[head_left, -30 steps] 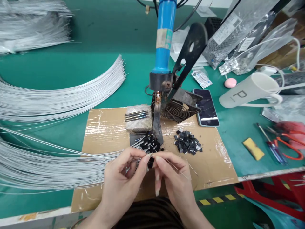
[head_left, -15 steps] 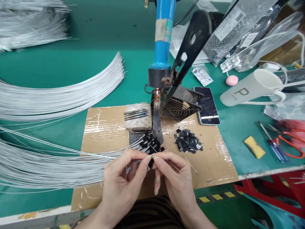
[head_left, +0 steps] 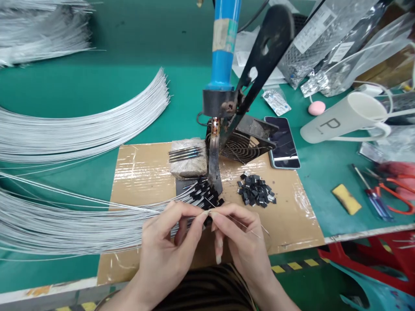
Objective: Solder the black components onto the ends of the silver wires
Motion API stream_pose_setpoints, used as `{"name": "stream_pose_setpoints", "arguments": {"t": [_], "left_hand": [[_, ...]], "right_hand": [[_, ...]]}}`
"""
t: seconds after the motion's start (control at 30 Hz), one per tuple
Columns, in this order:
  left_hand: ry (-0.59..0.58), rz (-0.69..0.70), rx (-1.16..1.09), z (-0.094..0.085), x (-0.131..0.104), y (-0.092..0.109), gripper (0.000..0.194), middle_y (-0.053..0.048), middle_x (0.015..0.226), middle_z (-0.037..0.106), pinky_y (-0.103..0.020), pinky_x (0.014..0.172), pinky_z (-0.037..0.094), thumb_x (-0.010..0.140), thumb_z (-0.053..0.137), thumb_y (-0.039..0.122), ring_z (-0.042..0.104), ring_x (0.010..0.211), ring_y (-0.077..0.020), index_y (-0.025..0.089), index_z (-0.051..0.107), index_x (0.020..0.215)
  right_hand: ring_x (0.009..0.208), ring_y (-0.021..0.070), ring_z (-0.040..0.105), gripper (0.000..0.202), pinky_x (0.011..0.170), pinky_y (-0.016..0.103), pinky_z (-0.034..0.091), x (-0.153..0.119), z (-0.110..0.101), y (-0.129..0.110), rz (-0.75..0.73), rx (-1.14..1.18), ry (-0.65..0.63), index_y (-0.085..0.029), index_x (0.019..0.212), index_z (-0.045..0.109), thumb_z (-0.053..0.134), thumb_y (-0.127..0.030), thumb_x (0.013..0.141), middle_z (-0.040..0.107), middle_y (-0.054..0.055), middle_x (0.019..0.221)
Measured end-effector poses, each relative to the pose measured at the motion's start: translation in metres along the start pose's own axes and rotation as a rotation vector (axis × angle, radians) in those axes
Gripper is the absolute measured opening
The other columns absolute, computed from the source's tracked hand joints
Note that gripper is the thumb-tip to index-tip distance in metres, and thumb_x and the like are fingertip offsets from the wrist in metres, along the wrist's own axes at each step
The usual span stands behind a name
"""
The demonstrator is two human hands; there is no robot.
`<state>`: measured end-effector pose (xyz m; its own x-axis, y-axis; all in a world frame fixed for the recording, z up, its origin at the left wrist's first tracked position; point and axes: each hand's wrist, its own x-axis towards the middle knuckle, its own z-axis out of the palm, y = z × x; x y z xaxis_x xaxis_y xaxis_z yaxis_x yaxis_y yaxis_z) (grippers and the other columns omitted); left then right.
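Observation:
My left hand (head_left: 170, 239) is closed in a pinch of thumb and forefinger on a few white wires (head_left: 132, 207) that run in from the left. Tip to tip with it, my right hand (head_left: 243, 237) pinches at the wire ends, its lower fingers curled loosely below. Thin wire strands (head_left: 251, 231) stick out past the right hand's knuckles. The exact spot between the fingertips is too small to make out. Just behind my hands lie black connectors (head_left: 204, 193) on the ends of a thick bundle of white wires (head_left: 81, 229).
A soldering iron (head_left: 223, 52) stands clamped upright over a cardboard sheet (head_left: 139, 168). Near it are a wrapped block (head_left: 189, 168), a fan (head_left: 241, 147) and a pile of black pieces (head_left: 256, 190). Rightward lie a phone (head_left: 282, 142), a mug (head_left: 340, 119), a sponge (head_left: 346, 198) and cutters (head_left: 392, 194).
Both hands keep their pinch at nearly the same place. The right hand has shifted slightly right, and its lower fingers have moved a little. The camera view has tilted slightly.

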<state>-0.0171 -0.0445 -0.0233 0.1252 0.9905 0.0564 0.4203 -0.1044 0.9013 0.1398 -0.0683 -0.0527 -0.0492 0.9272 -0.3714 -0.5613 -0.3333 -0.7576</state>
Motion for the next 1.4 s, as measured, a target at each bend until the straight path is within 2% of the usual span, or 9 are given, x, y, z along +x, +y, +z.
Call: {"name": "stream_pose_setpoints", "arguments": {"t": [0.17, 0.3, 0.43, 0.6, 0.77, 0.93, 1.17, 1.3, 1.4], "left_hand": [[-0.057, 0.057, 0.046, -0.003, 0.002, 0.001, 0.016, 0.009, 0.066, 0.066, -0.022, 0.051, 0.037, 0.096, 0.068, 0.013, 0.048, 0.051, -0.0071, 0.025, 0.073, 0.086], [-0.076, 0.065, 0.062, -0.005, 0.003, 0.001, 0.016, 0.010, 0.065, 0.064, -0.022, 0.047, 0.032, 0.095, 0.069, 0.013, 0.045, 0.050, -0.0067, 0.026, 0.073, 0.086], [-0.053, 0.046, 0.066, -0.003, 0.003, 0.000, 0.015, 0.009, 0.062, 0.061, -0.021, 0.046, 0.032, 0.095, 0.069, 0.014, 0.044, 0.049, -0.0072, 0.025, 0.072, 0.086], [-0.041, 0.041, 0.055, 0.000, 0.000, -0.001, 0.012, 0.007, 0.067, 0.065, -0.020, 0.048, 0.039, 0.096, 0.068, 0.015, 0.049, 0.051, -0.0076, 0.024, 0.072, 0.088], [0.031, 0.083, 0.088, 0.004, -0.004, -0.002, 0.011, 0.008, 0.063, 0.060, -0.021, 0.042, 0.030, 0.097, 0.070, 0.016, 0.042, 0.047, -0.0066, 0.023, 0.070, 0.088], [0.074, 0.059, 0.045, 0.011, -0.007, -0.005, 0.009, 0.006, 0.066, 0.064, -0.019, 0.047, 0.040, 0.097, 0.070, 0.016, 0.050, 0.049, -0.0067, 0.023, 0.070, 0.091], [0.089, 0.014, 0.024, 0.013, -0.005, -0.005, 0.009, 0.004, 0.067, 0.069, -0.020, 0.048, 0.044, 0.097, 0.070, 0.018, 0.058, 0.051, -0.0088, 0.023, 0.072, 0.089], [0.043, -0.086, 0.035, 0.006, -0.009, -0.010, 0.008, 0.001, 0.073, 0.075, -0.019, 0.052, 0.049, 0.097, 0.072, 0.027, 0.069, 0.061, -0.0127, 0.022, 0.074, 0.091], [0.026, -0.095, 0.058, 0.001, -0.013, -0.022, 0.019, 0.002, 0.074, 0.076, -0.019, 0.052, 0.053, 0.091, 0.080, 0.041, 0.072, 0.062, -0.0149, 0.023, 0.074, 0.092]], "right_hand": [[0.039, 0.0049, 0.063, 0.015, 0.039, 0.011, 0.048, 0.002, -0.007, -0.011, 0.080, -0.023, -0.054, -0.020, 0.084, 0.084, 0.085, -0.033, 0.091, 0.069, -0.004, 0.062], [0.040, 0.0048, 0.063, 0.014, 0.039, 0.010, 0.049, 0.003, -0.010, -0.014, 0.106, -0.030, -0.073, -0.019, 0.084, 0.084, 0.085, -0.032, 0.090, 0.069, -0.004, 0.064], [0.041, 0.0043, 0.064, 0.014, 0.041, 0.010, 0.051, 0.002, -0.010, -0.013, 0.092, -0.043, -0.065, -0.020, 0.087, 0.084, 0.083, -0.032, 0.092, 0.071, -0.003, 0.067], [0.039, 0.0036, 0.063, 0.013, 0.039, 0.009, 0.050, 0.001, -0.006, -0.009, 0.072, 0.010, -0.040, -0.020, 0.087, 0.085, 0.084, -0.032, 0.091, 0.071, -0.004, 0.067], [0.036, 0.0039, 0.060, 0.014, 0.035, 0.010, 0.049, 0.000, 0.003, -0.001, 0.051, 0.104, 0.025, -0.020, 0.086, 0.086, 0.085, -0.034, 0.089, 0.070, -0.004, 0.066], [0.034, 0.0031, 0.055, 0.014, 0.033, 0.010, 0.047, -0.002, 0.013, 0.007, 0.029, 0.201, 0.110, -0.020, 0.084, 0.086, 0.088, -0.034, 0.085, 0.069, -0.004, 0.063], [0.034, 0.0034, 0.056, 0.015, 0.035, 0.011, 0.048, -0.001, 0.016, 0.012, 0.008, 0.195, 0.111, -0.021, 0.083, 0.085, 0.086, -0.035, 0.087, 0.073, -0.002, 0.066], [0.039, 0.0068, 0.061, 0.017, 0.039, 0.015, 0.053, -0.001, 0.011, 0.015, -0.025, 0.099, 0.088, -0.020, 0.092, 0.085, 0.083, -0.037, 0.090, 0.073, -0.001, 0.066], [0.041, 0.0092, 0.061, 0.031, 0.040, 0.018, 0.054, 0.002, 0.010, 0.012, -0.017, 0.076, 0.070, -0.017, 0.089, 0.082, 0.087, -0.047, 0.084, 0.071, 0.000, 0.064]]}}
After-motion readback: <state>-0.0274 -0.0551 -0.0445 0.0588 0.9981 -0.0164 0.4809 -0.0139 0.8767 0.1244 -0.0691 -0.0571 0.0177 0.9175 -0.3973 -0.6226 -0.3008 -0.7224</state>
